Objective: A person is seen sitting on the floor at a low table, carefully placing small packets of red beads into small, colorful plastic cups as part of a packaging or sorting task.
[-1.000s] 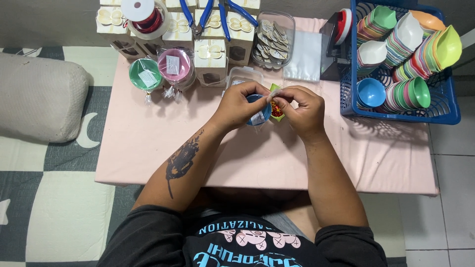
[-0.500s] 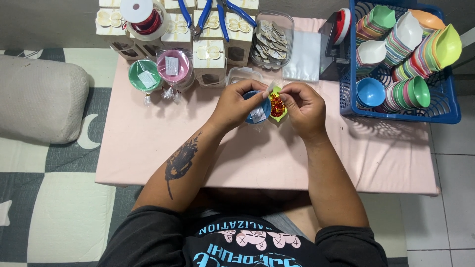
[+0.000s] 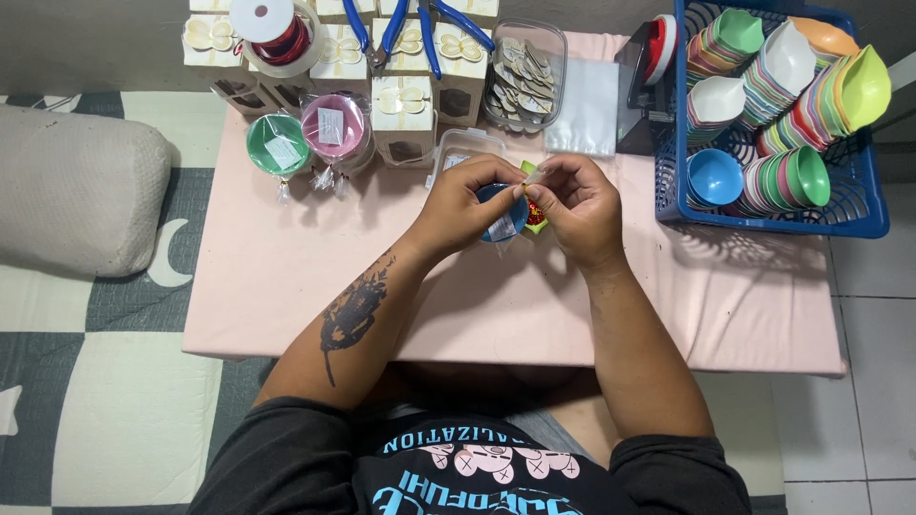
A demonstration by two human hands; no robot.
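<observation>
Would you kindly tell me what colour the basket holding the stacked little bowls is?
Blue: the basket at the table's right shows best in the head view.

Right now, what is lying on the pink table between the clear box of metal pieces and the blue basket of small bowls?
In the head view, between the clear box and the blue basket lie a flat clear plastic bag and, right of it, a dark stand with a red-and-white spool.

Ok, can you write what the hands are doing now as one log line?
left hand: holds small blue bowl | right hand: pinches clear wrap | where: above pink table
</observation>
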